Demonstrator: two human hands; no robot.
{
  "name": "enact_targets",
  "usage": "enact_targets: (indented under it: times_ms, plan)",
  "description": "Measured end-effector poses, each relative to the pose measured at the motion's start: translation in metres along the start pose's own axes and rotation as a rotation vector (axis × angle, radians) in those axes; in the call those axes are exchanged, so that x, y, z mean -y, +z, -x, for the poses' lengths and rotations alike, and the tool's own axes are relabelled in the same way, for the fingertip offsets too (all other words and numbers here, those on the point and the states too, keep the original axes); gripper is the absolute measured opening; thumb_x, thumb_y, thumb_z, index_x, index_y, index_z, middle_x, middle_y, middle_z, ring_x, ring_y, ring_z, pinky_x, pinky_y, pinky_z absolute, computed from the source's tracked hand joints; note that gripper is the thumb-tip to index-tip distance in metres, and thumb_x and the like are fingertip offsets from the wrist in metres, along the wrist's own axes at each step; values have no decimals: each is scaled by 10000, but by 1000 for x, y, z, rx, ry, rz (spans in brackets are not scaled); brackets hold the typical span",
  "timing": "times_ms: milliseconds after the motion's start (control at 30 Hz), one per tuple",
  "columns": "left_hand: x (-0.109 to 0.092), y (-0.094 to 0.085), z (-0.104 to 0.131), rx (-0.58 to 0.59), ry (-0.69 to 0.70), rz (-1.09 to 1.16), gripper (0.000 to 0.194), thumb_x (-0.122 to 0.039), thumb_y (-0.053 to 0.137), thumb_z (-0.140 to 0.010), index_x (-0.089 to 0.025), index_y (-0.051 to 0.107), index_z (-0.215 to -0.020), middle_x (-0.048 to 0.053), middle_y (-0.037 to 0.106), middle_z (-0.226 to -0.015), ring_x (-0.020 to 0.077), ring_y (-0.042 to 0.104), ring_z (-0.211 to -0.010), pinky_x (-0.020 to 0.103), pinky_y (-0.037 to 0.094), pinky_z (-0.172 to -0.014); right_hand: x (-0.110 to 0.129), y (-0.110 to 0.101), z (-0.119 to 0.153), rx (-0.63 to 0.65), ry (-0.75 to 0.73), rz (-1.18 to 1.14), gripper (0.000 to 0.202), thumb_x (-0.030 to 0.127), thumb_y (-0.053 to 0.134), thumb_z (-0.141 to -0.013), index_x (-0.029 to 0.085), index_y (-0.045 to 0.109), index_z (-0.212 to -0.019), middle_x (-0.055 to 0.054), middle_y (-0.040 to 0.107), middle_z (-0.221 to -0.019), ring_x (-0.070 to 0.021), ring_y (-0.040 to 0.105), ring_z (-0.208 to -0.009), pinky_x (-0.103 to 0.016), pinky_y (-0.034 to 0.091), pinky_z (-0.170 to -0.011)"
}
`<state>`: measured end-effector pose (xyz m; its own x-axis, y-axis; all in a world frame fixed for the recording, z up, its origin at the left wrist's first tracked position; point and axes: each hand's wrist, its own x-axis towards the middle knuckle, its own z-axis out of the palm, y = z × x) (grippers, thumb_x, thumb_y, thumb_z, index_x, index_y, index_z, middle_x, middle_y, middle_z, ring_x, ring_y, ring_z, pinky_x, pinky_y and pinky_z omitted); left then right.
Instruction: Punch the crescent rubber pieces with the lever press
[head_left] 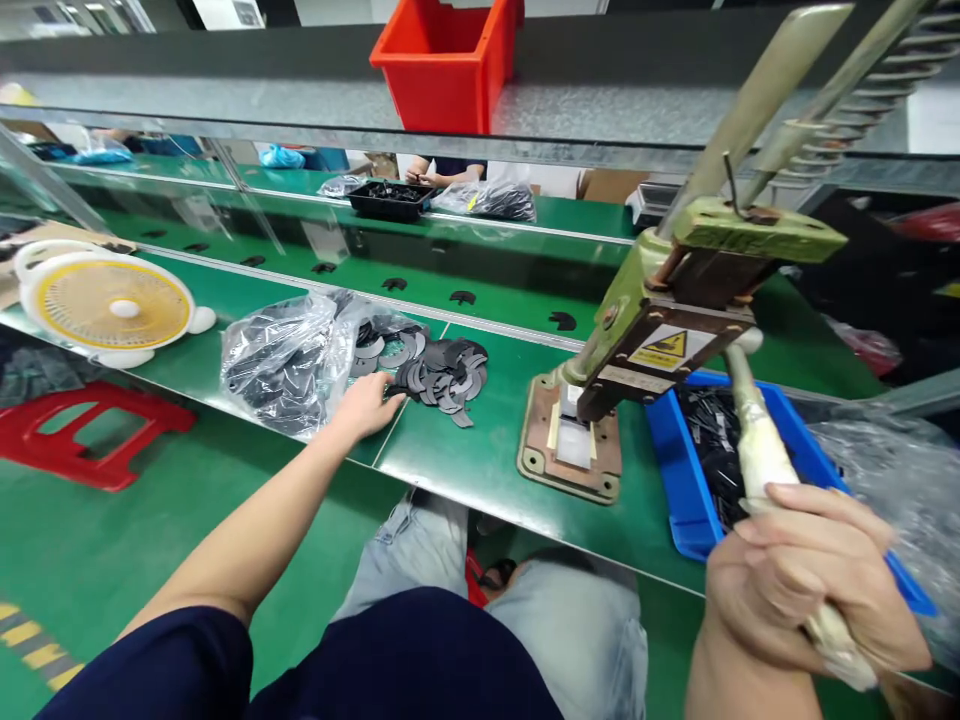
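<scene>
White fan [112, 305] is set on green table [465, 455], at far left. Clear bag [274, 360], filled with dark parts, is placed between fan and pile. Curved pieces [446, 375] are heaped beside bag; near edge is touched by left hand [367, 405], fingers partly closed, whether piece is pinched cannot be told. Green press [574, 440] is stood right of pile. Blue bin [690, 525] is filled with black parts. Wrapped handle [761, 445] of press is gripped by right hand [814, 575], fingers closed firmly around it.
</scene>
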<state>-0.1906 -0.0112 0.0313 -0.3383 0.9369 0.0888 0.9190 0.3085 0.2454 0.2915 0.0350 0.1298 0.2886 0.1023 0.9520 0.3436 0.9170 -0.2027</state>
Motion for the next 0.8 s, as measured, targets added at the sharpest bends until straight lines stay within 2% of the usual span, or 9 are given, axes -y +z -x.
enact_targets:
  times_ms: [133,233,333,467,533,633,700,800]
  plan:
    - [4,8,-4,59,79,-32,281,-470,611,-980,-212,663,-1077,124,733,-1192,315,656,-1190,406,489,-1051,9,-2,-1,36,70,24,590,506,709,-915,218,420,-488,29,519,-493,-190,631,-587,-466,527,-807]
    - [5,10,-7,124,52,34,285,-499,679,-909,-233,598,-969,83,717,-1037,278,686,-1004,368,518,-896,14,-2,-2,61,97,32,555,464,713,-912,215,426,-509,31,523,-508,-197,642,-630,-462,510,-811]
    - [8,7,-6,220,2,183,353,-524,726,-840,-247,551,-972,19,680,-874,233,668,-800,336,498,-743,17,-2,-2,70,97,26,543,468,701,-931,211,436,-532,32,507,-516,-191,655,-670,-448,496,-813]
    - [-4,-6,7,239,-31,459,443,-597,720,-824,-245,578,-1052,-20,648,-800,214,668,-750,324,512,-713,21,-3,-1,92,119,41,536,478,659,-977,211,455,-559,22,539,-554,-186,663,-711,-466,492,-860]
    - [-24,-13,16,298,-44,634,491,-666,708,-835,-234,606,-1043,-16,654,-783,218,690,-756,331,539,-721,22,-3,-1,94,133,46,532,482,655,-981,216,455,-566,24,532,-554,-186,654,-707,-467,494,-862]
    - [-70,-17,26,405,-27,908,551,-728,685,-866,-199,629,-1011,30,724,-819,218,729,-767,352,586,-756,23,-3,-1,90,145,46,524,487,663,-975,223,462,-569,26,522,-545,-190,640,-700,-469,490,-866]
    - [-106,-13,27,485,9,1038,588,-747,663,-888,-177,635,-1028,59,752,-810,209,738,-733,354,600,-742,23,-3,-2,85,142,38,521,487,666,-971,226,465,-567,23,521,-542,-197,637,-705,-475,482,-872]
    - [-159,2,18,584,116,1141,551,-703,721,-881,-183,577,-995,46,747,-738,182,727,-650,314,595,-660,24,-5,-2,109,154,33,497,473,650,-977,229,478,-579,19,535,-557,-208,643,-727,-488,476,-884]
